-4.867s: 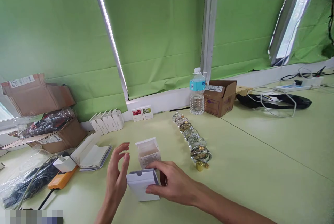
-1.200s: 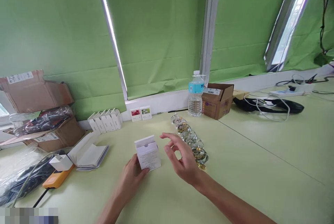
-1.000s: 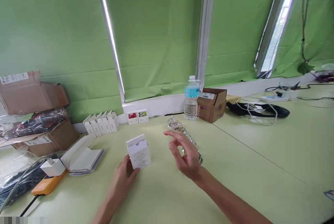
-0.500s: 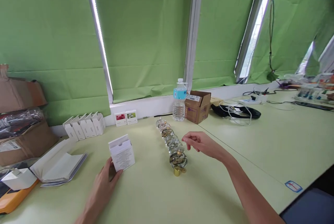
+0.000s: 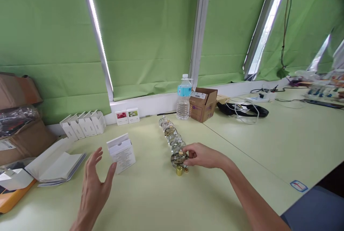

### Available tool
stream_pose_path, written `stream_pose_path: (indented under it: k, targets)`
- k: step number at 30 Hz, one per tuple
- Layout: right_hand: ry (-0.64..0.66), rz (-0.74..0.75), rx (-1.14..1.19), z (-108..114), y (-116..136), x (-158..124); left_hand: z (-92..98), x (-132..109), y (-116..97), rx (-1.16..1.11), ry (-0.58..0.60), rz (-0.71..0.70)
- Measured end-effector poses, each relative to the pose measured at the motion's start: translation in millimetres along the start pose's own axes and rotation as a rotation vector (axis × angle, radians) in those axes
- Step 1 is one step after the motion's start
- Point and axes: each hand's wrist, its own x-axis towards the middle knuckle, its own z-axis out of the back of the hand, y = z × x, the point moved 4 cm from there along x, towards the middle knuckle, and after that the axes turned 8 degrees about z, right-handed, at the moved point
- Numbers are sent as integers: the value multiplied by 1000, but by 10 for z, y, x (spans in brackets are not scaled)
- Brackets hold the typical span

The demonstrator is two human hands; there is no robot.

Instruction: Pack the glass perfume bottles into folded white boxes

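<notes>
A row of round clear glass perfume bottles (image 5: pixel 174 139) with gold necks runs back across the table. My right hand (image 5: pixel 204 156) is at the near end, thumb and fingers closed around the right side of the front perfume bottle (image 5: pixel 176 159). A gold cap (image 5: pixel 179 170) sits just in front of that bottle, with a small gold piece beside it. To the left stands a small white box (image 5: pixel 123 156) with printed text, its top flap up. My left hand (image 5: pixel 96 180) is in front of this box, fingers spread, holding nothing.
Several white cartons (image 5: pixel 83 125) and two small picture boxes (image 5: pixel 127 116) stand along the wall. Behind the bottles are a water bottle (image 5: pixel 184 98) and an open cardboard box (image 5: pixel 202 105). White booklets (image 5: pixel 60 168) lie at left; a black strap (image 5: pixel 244 109) and cables at right.
My left hand has let go of the white box and opened beside it. My right hand has come down and left onto the front perfume bottle. The view has shifted slightly.
</notes>
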Motion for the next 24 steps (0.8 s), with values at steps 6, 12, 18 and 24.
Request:
stream_pose_path:
  k: [6, 12, 18, 24]
  targets:
    - [20, 62, 0, -98, 206, 30, 138, -167, -350, 30, -60, -356]
    - [-7, 185, -73, -257, 482, 82, 7, -277, -366, 74, 93, -481]
    - [-75, 223, -69, -449, 663, 120, -122, -319, -309, 107, 259, -468]
    - [-111, 356, -70, -621, 829, 145, -276, -420, -282, 223, 545, -440]
